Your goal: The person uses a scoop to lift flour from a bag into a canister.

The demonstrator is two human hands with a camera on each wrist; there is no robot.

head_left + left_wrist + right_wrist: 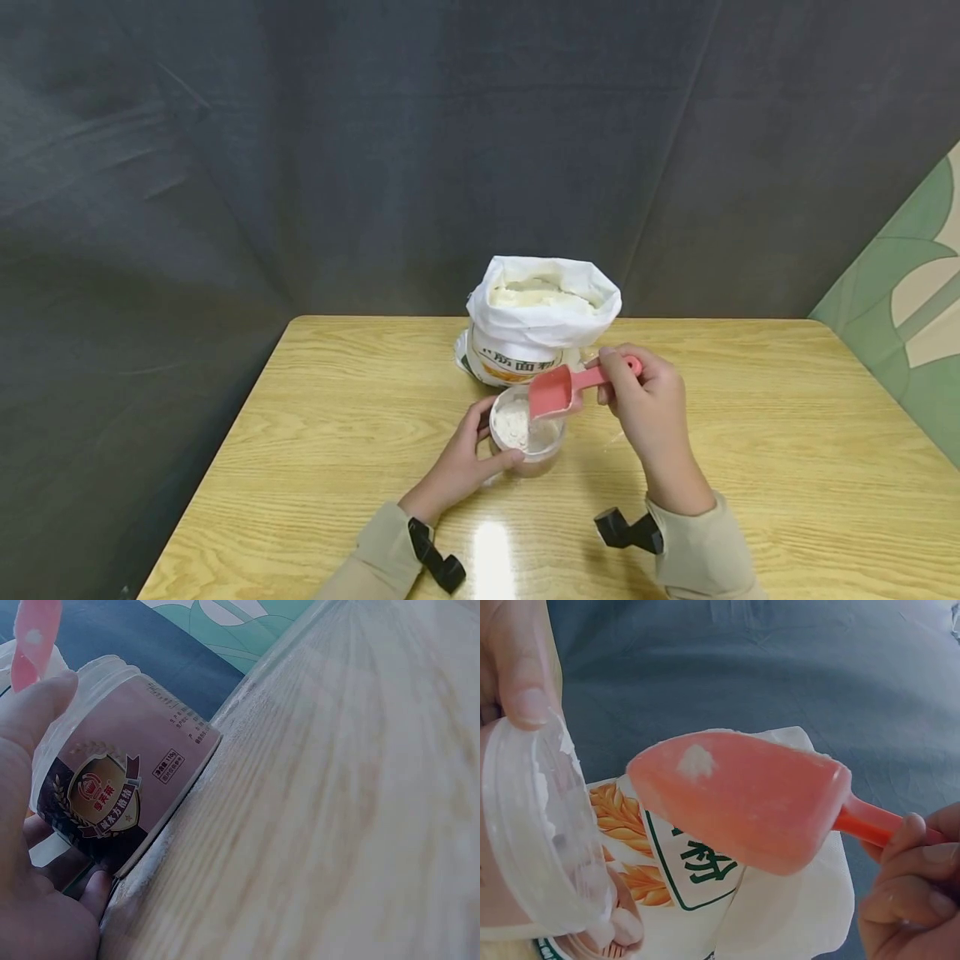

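Scoop (551,392) is gripped by its handle in the right hand (647,398); blade is held left of those fingers, long axis roughly crosswise, over right side of tub (536,468). Tub is clasped by left hand (459,462), thumb and fingers around it. White powder (512,425) is seen inside; more is held in open bag (517,329) behind.
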